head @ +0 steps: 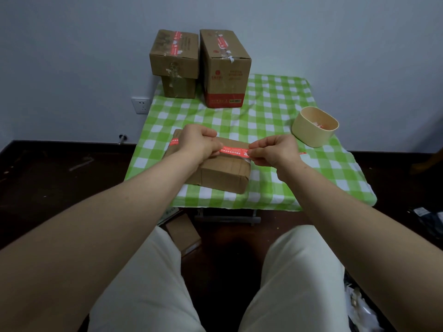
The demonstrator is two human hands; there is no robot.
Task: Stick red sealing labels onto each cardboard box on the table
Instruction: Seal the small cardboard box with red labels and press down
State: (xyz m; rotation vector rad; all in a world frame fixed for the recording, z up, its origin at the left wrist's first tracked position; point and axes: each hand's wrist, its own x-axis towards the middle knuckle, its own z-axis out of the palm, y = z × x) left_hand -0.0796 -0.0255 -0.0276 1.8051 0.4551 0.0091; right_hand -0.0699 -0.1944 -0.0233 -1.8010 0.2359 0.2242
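A green checked tablecloth (275, 111) covers the table. A beige tub (311, 133) stands near its right edge, and a wall socket (141, 105) sits just beyond its far left corner.

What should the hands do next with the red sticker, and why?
Probably lower the red label onto the flat box and press it down. The left hand and right hand pinch it, stretched across the box top; I cannot tell if it touches yet. The tall box and stacked box behind already carry red labels.
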